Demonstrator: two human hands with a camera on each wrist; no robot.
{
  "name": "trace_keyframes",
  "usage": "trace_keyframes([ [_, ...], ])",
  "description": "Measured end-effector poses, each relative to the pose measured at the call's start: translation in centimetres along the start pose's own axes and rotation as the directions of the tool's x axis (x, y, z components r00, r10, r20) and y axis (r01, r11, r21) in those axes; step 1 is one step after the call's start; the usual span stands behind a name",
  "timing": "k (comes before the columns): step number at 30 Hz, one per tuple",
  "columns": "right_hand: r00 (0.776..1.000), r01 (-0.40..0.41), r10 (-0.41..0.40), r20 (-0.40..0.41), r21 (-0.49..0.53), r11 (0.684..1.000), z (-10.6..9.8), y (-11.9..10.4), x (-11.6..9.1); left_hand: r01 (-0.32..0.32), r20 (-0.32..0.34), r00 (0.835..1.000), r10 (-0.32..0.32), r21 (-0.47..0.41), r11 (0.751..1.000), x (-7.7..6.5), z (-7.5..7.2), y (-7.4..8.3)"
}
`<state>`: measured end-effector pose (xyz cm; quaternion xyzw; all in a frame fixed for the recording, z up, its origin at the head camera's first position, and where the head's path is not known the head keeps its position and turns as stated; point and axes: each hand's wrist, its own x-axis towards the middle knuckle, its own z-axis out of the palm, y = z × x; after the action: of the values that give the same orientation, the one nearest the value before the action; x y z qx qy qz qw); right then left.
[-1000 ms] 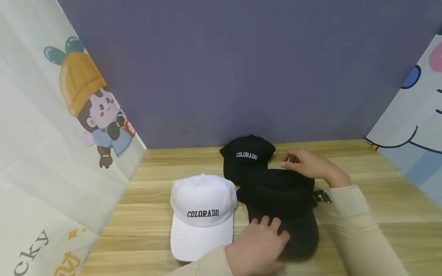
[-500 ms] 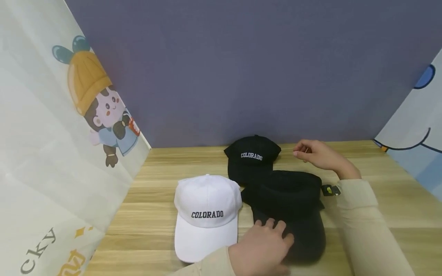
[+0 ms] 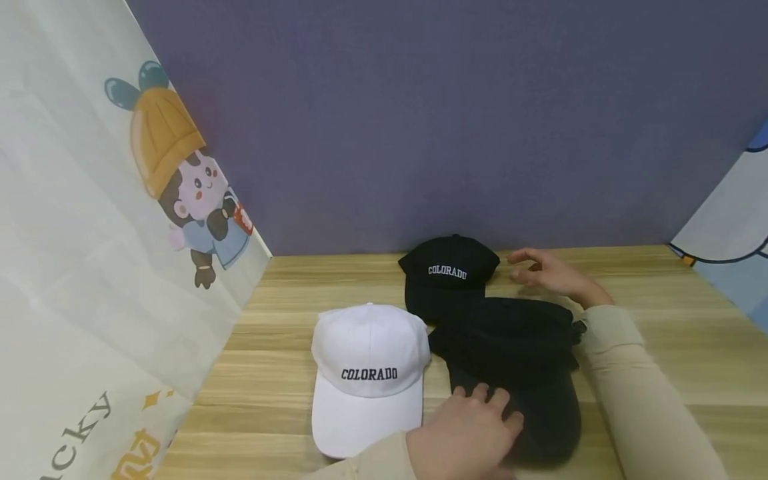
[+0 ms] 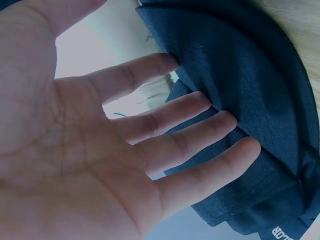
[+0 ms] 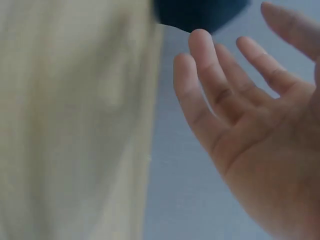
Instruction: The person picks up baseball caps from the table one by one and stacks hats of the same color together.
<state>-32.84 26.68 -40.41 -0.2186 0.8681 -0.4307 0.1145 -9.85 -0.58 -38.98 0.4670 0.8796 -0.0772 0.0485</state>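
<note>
In the head view a black cap point(image 3: 510, 347) lies at the front right, brim toward me. My left hand point(image 3: 465, 433) reaches over its brim; the left wrist view shows the fingers point(image 4: 190, 140) extended in front of the dark cloth point(image 4: 250, 75), with nothing in the palm. Behind sits a second black cap point(image 3: 447, 293) marked COLORADO, partly covered by the front one. My right hand point(image 3: 549, 273) hovers just right of that rear cap, palm bare and fingers point(image 5: 210, 65) loosely spread in the right wrist view. A white COLORADO cap point(image 3: 369, 360) lies left of both.
The caps lie on a wood-grain table point(image 3: 276, 333). A dark blue-grey panel point(image 3: 420, 120) rises at its back edge, close behind the rear black cap. Light printed sheets point(image 3: 90, 233) stand along the left side and at the far right.
My right hand has left the front black cap's back edge, moving backward to beside the rear cap, its fingers spreading. The left hand stays over the brim. The head view has shifted slightly.
</note>
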Motion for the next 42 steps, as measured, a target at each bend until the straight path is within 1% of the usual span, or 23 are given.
trace_keyframes([
  [2, 0.999, 0.015, -0.016, 0.031, 0.028, 0.999, 0.5, 0.8, 0.5, -0.001, -0.009, 1.0, 0.001, -0.001, 1.0, 0.0, 0.0, 0.0],
  [5, 0.997, 0.032, -0.035, 0.071, 0.044, 0.999, 1.1, 1.7, 1.1, -0.011, -0.028, 1.0, 0.011, 0.003, 1.0, 0.1, 0.0, 0.0],
  [9, 0.995, 0.045, -0.048, 0.088, 0.032, 0.998, 1.5, 2.0, 1.3, -0.018, -0.044, 0.999, 0.019, 0.014, 1.0, 0.2, 0.0, 0.1],
  [15, 0.996, 0.05, -0.052, 0.071, 0.032, 0.998, 1.5, 1.4, 1.1, -0.017, -0.057, 0.998, 0.018, 0.029, 0.999, 0.4, 0.0, 0.1],
  [19, 0.998, 0.031, -0.033, 0.062, 0.029, 0.999, 1.4, 1.0, 1.2, -0.014, -0.048, 0.999, 0.015, 0.017, 1.0, 0.5, -0.1, 0.0],
  [22, 0.998, 0.014, -0.013, 0.06, -0.002, 1.0, 1.3, 0.7, 1.4, -0.009, -0.042, 0.999, 0.009, 0.015, 1.0, 0.6, -0.2, -0.1],
  [24, 0.999, 0.009, -0.008, 0.049, -0.029, 1.0, 1.2, 0.7, 1.5, -0.004, -0.041, 0.999, 0.005, 0.018, 1.0, 0.6, -0.2, -0.1],
  [27, 1.0, -0.001, 0.001, 0.027, -0.027, 1.0, 1.1, 0.9, 1.6, 0.0, -0.04, 0.999, 0.0, 0.013, 1.0, 0.7, -0.2, -0.1],
  [29, 1.0, -0.012, 0.012, 0.016, 0.013, 1.0, 0.9, 1.0, 1.6, 0.004, -0.038, 0.999, -0.004, 0.001, 1.0, 0.8, -0.2, -0.1],
  [33, 0.999, -0.043, 0.041, 0.015, 0.151, 0.988, 0.7, 1.1, 1.6, 0.016, -0.047, 0.999, -0.016, 0.005, 1.0, 0.9, -0.2, 0.0],
  [34, 0.999, -0.045, 0.044, 0.007, 0.181, 0.983, 0.7, 1.1, 1.6, 0.02, -0.05, 0.999, -0.019, 0.011, 1.0, 1.0, -0.2, 0.0],
  [36, 0.999, -0.035, 0.041, -0.025, 0.206, 0.978, 0.6, 1.2, 1.7, 0.025, -0.055, 0.998, -0.024, 0.026, 0.999, 1.0, -0.2, 0.0],
  [42, 0.987, 0.023, -0.002, -0.159, 0.127, 0.992, -0.3, 1.4, 1.3, 0.024, -0.035, 0.999, -0.023, 0.023, 0.999, 1.1, -0.3, -0.1],
])
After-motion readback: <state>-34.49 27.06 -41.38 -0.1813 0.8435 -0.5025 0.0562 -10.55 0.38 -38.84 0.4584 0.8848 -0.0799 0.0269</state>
